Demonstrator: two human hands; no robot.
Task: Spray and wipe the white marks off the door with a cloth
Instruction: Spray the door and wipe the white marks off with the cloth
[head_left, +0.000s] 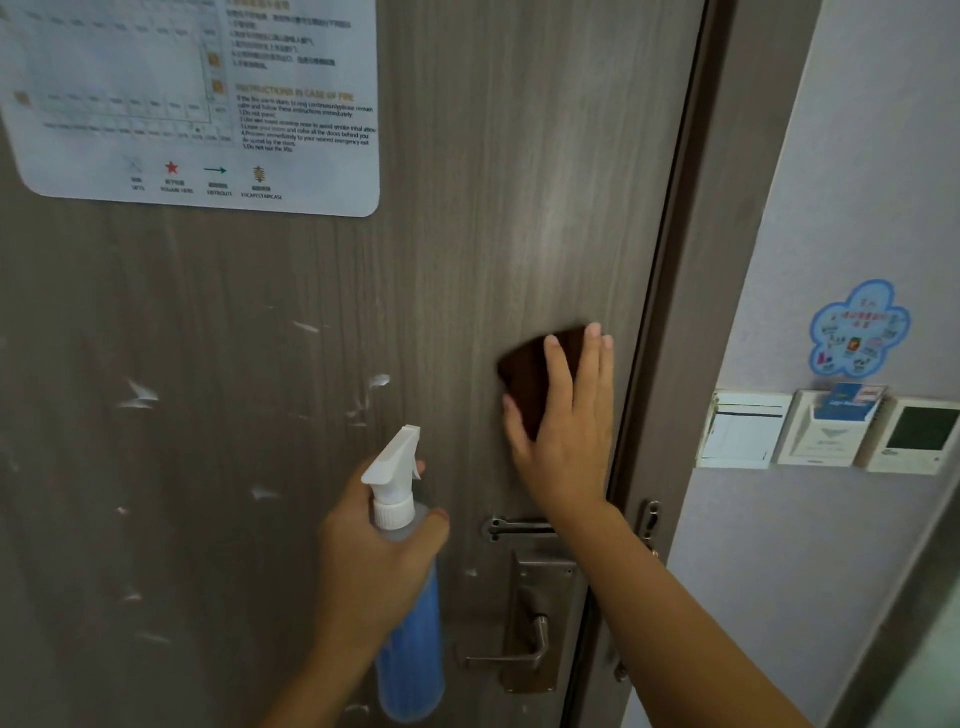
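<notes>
Wiping the door

The right hand (563, 415) presses a brown cloth (530, 374) flat on the door (467, 260). The left hand (374, 561) grips a spray bottle (408, 597) near white marks (137, 395).
</notes>
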